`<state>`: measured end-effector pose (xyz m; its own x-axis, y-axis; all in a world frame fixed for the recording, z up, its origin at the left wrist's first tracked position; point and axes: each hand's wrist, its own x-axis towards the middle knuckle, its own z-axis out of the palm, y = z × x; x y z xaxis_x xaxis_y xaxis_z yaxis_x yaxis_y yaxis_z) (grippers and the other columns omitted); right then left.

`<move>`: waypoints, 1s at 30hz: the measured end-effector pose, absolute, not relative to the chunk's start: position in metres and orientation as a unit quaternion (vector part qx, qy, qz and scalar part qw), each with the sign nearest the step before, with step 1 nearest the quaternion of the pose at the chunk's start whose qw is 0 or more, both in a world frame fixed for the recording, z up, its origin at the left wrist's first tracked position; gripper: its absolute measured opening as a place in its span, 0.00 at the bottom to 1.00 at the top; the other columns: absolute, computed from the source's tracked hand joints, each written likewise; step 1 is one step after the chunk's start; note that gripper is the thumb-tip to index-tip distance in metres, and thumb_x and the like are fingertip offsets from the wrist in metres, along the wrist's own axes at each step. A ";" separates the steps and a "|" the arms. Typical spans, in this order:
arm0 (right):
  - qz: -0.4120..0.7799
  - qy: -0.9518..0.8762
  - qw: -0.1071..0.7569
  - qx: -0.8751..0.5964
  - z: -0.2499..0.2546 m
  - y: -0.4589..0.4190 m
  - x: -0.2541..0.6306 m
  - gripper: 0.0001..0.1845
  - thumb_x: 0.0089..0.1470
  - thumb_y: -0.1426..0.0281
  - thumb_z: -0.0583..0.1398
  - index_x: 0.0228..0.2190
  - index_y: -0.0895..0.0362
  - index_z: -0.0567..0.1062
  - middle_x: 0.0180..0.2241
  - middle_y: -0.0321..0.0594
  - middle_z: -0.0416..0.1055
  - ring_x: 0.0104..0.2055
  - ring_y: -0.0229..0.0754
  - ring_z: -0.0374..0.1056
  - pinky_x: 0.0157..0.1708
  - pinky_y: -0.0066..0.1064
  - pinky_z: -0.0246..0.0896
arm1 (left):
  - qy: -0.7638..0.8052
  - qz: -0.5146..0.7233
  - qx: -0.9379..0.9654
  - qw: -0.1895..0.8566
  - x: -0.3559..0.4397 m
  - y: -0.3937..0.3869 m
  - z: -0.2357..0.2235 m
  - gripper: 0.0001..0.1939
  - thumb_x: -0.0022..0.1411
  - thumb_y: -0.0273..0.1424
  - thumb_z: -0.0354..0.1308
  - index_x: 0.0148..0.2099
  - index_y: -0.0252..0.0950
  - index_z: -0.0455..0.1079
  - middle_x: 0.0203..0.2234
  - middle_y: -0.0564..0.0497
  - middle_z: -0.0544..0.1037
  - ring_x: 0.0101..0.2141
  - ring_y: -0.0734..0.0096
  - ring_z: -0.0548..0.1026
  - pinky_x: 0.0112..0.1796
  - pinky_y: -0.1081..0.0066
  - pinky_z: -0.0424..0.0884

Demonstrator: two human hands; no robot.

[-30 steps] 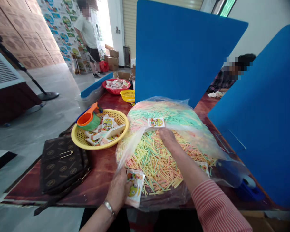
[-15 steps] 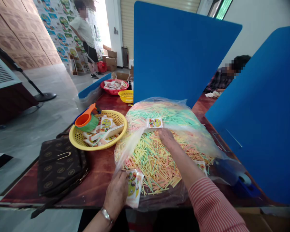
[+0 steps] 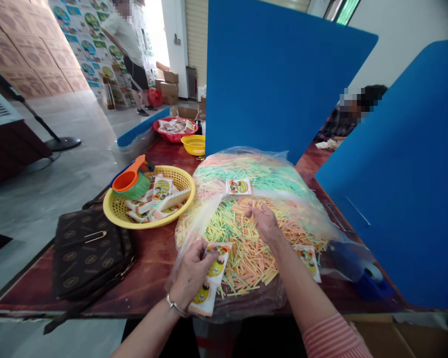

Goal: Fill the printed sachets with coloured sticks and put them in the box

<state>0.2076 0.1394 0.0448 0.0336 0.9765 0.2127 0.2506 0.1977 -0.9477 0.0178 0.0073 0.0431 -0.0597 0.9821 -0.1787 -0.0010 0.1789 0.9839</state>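
A big clear plastic bag (image 3: 283, 189) full of thin coloured sticks (image 3: 242, 238) lies open on the dark red table (image 3: 153, 268). My left hand (image 3: 192, 271) grips a small printed packet (image 3: 211, 283) at the bag's near opening. Inside the bag, my right hand (image 3: 265, 223) rests on the pile of sticks with its fingers curled into them; what they pinch is hidden. Another packet (image 3: 239, 186) lies on top of the bag, and one more packet (image 3: 308, 261) lies among the sticks to the right.
A yellow basket (image 3: 115, 211) with packets and an orange scoop (image 3: 129, 181) stands to the left, beside a brown handbag (image 3: 91, 253). Blue dividers (image 3: 283, 74) rise behind and to the right. A tape dispenser (image 3: 369, 281) sits at the right. Other people are in the background.
My left hand lifted the packet and turned it up toward the bag's opening. My right hand drew back toward me across the sticks.
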 end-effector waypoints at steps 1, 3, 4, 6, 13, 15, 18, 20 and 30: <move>0.388 -0.581 0.511 -0.501 0.045 0.133 0.205 0.15 0.49 0.60 0.51 0.33 0.58 0.65 0.23 0.34 0.67 0.27 0.36 0.66 0.34 0.31 0.61 | 0.561 0.463 0.443 0.524 0.020 0.011 0.044 0.12 0.50 0.40 0.57 0.28 0.35 0.63 0.20 0.57 0.70 0.21 0.76 0.68 0.22 0.77 0.63; 0.459 -0.542 0.540 -0.451 0.049 0.121 0.199 0.13 0.47 0.60 0.54 0.31 0.58 0.66 0.23 0.34 0.68 0.28 0.37 0.67 0.35 0.33 0.62 | 0.578 0.461 0.474 0.478 0.024 0.017 0.044 0.12 0.51 0.38 0.56 0.25 0.35 0.63 0.17 0.58 0.66 0.20 0.79 0.63 0.21 0.78 0.59; 0.500 -0.512 0.561 -0.417 0.052 0.114 0.196 0.12 0.47 0.61 0.56 0.29 0.57 0.66 0.23 0.33 0.68 0.27 0.37 0.68 0.36 0.34 0.63 | 0.584 0.459 0.499 0.447 0.025 0.019 0.044 0.12 0.51 0.37 0.55 0.23 0.35 0.63 0.16 0.59 0.64 0.19 0.80 0.61 0.21 0.79 0.58; 0.569 -0.443 0.606 -0.336 0.061 0.102 0.190 0.10 0.46 0.64 0.59 0.29 0.56 0.66 0.23 0.32 0.70 0.27 0.38 0.69 0.36 0.37 0.64 | 0.582 0.445 0.553 0.397 0.028 0.023 0.043 0.12 0.53 0.35 0.53 0.22 0.35 0.63 0.15 0.59 0.61 0.20 0.80 0.59 0.22 0.78 0.56; 0.568 -0.411 0.683 -0.205 0.084 0.070 0.178 0.04 0.52 0.67 0.57 0.31 0.54 0.65 0.27 0.34 0.73 0.36 0.40 0.71 0.47 0.43 0.59 | 0.535 0.392 0.605 0.441 0.038 0.022 0.036 0.12 0.56 0.36 0.51 0.23 0.35 0.64 0.17 0.59 0.60 0.21 0.79 0.58 0.24 0.78 0.56; 0.577 -0.412 0.675 -0.205 0.082 0.065 0.176 0.04 0.52 0.67 0.57 0.30 0.54 0.65 0.28 0.34 0.73 0.38 0.41 0.71 0.48 0.43 0.58 | 0.522 0.394 0.580 0.485 0.041 0.020 0.034 0.12 0.55 0.37 0.52 0.25 0.35 0.65 0.18 0.59 0.61 0.21 0.79 0.58 0.24 0.78 0.56; 0.586 -0.401 0.670 -0.214 0.074 0.059 0.176 0.04 0.53 0.67 0.57 0.30 0.54 0.65 0.28 0.34 0.73 0.39 0.41 0.71 0.48 0.43 0.57 | 0.505 0.407 0.545 0.532 0.044 0.019 0.031 0.12 0.55 0.38 0.53 0.26 0.34 0.65 0.18 0.59 0.61 0.20 0.80 0.57 0.23 0.78 0.55; 0.588 -0.399 0.669 -0.220 0.069 0.055 0.176 0.03 0.53 0.68 0.56 0.31 0.54 0.66 0.29 0.35 0.74 0.38 0.40 0.71 0.49 0.42 0.56 | 0.504 0.416 0.530 0.540 0.045 0.019 0.032 0.13 0.54 0.38 0.54 0.25 0.34 0.66 0.17 0.58 0.62 0.20 0.81 0.58 0.22 0.78 0.55; 0.600 -0.457 0.585 -0.298 0.051 0.050 0.173 0.16 0.48 0.69 0.59 0.41 0.53 0.68 0.43 0.42 0.72 0.43 0.44 0.69 0.45 0.42 0.61 | 0.489 0.445 0.494 0.565 0.046 0.022 0.041 0.11 0.52 0.37 0.56 0.27 0.34 0.64 0.19 0.59 0.63 0.21 0.81 0.61 0.23 0.79 0.58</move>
